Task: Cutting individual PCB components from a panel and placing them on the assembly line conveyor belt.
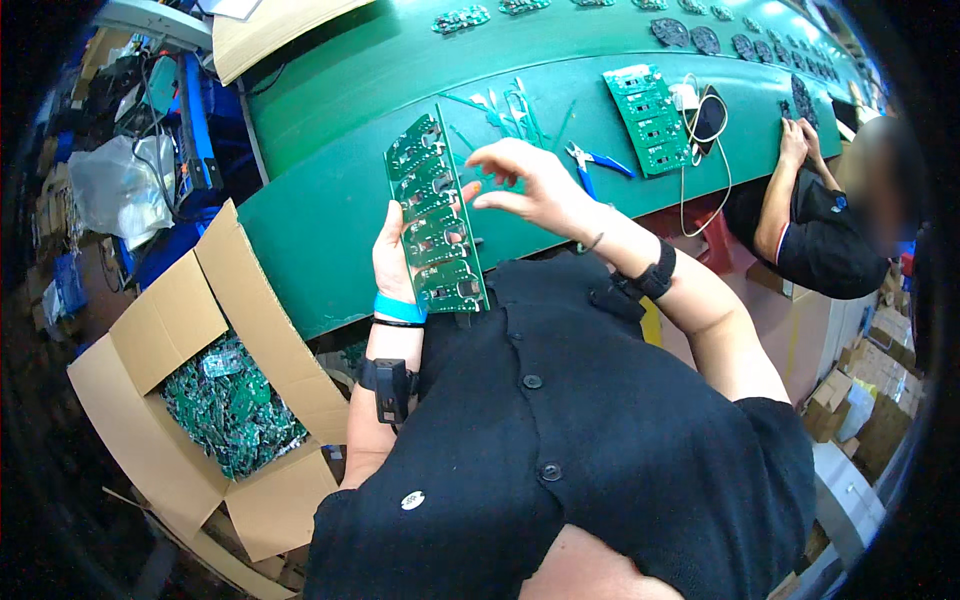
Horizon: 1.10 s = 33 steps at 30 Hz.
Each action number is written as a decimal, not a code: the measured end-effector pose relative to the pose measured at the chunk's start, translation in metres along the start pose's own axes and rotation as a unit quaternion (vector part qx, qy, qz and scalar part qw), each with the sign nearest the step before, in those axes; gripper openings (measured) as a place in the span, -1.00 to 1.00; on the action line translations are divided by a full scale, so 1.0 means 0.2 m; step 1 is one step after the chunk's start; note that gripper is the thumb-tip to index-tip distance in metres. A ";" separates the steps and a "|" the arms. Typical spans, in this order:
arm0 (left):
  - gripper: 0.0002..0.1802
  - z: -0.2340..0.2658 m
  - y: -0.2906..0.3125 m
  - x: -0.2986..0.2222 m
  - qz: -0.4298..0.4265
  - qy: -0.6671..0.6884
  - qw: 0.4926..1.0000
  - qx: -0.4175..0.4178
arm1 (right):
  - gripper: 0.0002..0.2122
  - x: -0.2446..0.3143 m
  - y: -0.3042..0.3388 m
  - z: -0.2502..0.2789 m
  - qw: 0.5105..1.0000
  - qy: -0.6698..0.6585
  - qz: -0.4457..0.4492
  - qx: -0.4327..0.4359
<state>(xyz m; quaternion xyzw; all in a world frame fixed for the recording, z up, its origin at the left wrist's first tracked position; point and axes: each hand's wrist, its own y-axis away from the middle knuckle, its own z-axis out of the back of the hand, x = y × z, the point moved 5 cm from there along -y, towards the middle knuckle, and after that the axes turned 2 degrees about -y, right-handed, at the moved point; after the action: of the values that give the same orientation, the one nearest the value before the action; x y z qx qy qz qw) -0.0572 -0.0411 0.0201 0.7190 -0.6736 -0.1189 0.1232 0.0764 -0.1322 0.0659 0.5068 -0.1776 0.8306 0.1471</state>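
Note:
A long green circuit board panel with several repeated sections stands tilted over the near edge of the bench. My left hand grips it from the left, thumb along its edge and fingertips showing past the far side. Just right of the panel, my right hand is raised with thumb and fingers apart and holds nothing. Thin green board strips lie scattered on the bench beyond it. Blue-handled cutting pliers rest to the right of those strips.
Another panel lies beside a phone with a white cable. Small boards and dark round parts line the green bench. An open carton of boards stands left. A co-worker handles a part at right.

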 end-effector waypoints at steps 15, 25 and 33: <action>-0.30 0.21 0.47 -0.34 -0.235 -0.167 0.944 -0.159 | -0.55 -0.36 -0.08 -0.24 0.897 0.406 0.098 0.144; -0.37 0.16 0.42 -0.37 -0.246 -0.242 0.915 -0.212 | -0.34 -0.30 -0.05 -0.53 0.907 0.309 0.022 0.286; -0.53 0.00 0.33 -0.38 -0.276 -0.331 0.889 -0.155 | -0.58 -0.14 0.02 -0.16 0.917 -0.206 -0.259 0.222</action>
<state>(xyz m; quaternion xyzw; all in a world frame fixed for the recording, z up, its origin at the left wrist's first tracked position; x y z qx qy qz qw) -0.1238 0.0315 0.0433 0.7667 -0.4230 -0.4818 -0.0344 0.0608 -0.1236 0.0267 0.7143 0.1227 0.6590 0.2009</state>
